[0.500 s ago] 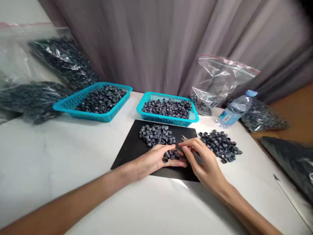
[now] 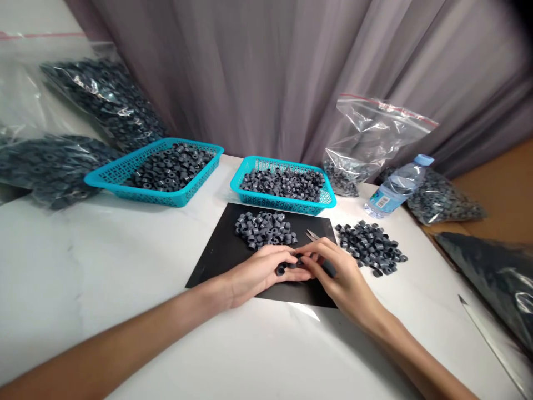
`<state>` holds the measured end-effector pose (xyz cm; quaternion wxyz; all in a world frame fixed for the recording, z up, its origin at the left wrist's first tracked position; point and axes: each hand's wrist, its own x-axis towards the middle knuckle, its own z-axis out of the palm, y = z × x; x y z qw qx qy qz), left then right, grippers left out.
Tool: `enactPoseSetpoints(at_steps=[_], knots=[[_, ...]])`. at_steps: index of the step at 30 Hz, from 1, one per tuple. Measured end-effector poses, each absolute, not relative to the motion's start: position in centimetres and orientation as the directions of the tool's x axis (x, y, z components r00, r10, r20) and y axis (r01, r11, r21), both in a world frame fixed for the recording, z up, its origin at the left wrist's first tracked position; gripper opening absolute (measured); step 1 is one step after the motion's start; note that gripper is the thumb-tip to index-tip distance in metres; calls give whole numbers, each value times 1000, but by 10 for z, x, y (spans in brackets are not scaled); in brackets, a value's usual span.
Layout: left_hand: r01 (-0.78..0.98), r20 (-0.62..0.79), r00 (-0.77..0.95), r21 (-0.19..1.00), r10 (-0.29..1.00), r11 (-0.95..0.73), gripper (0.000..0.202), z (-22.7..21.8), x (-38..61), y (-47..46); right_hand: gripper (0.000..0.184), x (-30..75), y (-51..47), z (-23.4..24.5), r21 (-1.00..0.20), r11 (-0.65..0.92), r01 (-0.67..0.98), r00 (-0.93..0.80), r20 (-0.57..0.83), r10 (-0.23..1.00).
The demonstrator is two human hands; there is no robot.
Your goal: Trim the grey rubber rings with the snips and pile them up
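My left hand [image 2: 260, 273] is cupped over the black mat with a few small dark grey plastic rings [image 2: 282, 269] in it. Its thumb and fingers close around them. Beside it, my right hand [image 2: 339, 269] pinches one of these rings [image 2: 300, 259] at the left fingertips. Pointed metal blades, like small scissors [image 2: 311, 235], stick out beyond the right knuckles; their other end is hidden, so I cannot tell whether the hand holds them. A heap of rings [image 2: 266, 229] lies on the mat [image 2: 216, 244] just behind the hands.
Another pile of rings [image 2: 372, 247] lies right of the mat. Two blue baskets [image 2: 187, 195] [image 2: 283, 204] of rings stand behind. Filled plastic bags [image 2: 112, 103] [image 2: 345, 172] line both sides. A water bottle [image 2: 395, 189] stands tilted in view at right, near a cardboard surface [image 2: 499, 183].
My right thumb and fingers have moved left onto a ring in my left hand. The left fingers have closed more over the rings. The view has shifted slightly.
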<state>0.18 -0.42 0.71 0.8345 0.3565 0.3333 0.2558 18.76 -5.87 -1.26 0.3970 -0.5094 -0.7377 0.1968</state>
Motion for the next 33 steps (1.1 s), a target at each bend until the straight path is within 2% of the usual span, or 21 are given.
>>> enactPoseSetpoints(at_steps=[6,14,22,28,33], knots=[[-215,-304,685,783,662,583,9,3,-2,-2,23,190,-56,-13,-688,423,590,-182,397,900],[-222,-253,718,800,648,558,12,-7,-1,4,21,190,-57,-11,-758,407,510,-177,370,912],[-220,-344,677,748,650,626,16,-4,2,4,19,190,-57,-13,-759,392,520,-165,361,918],[-208,-333,725,729,603,652,25,-2,4,6,21,190,-60,-7,-715,410,567,-212,354,911],[-223,-317,738,718,595,659,26,-4,3,5,18,187,-60,-9,-727,428,538,-207,378,902]])
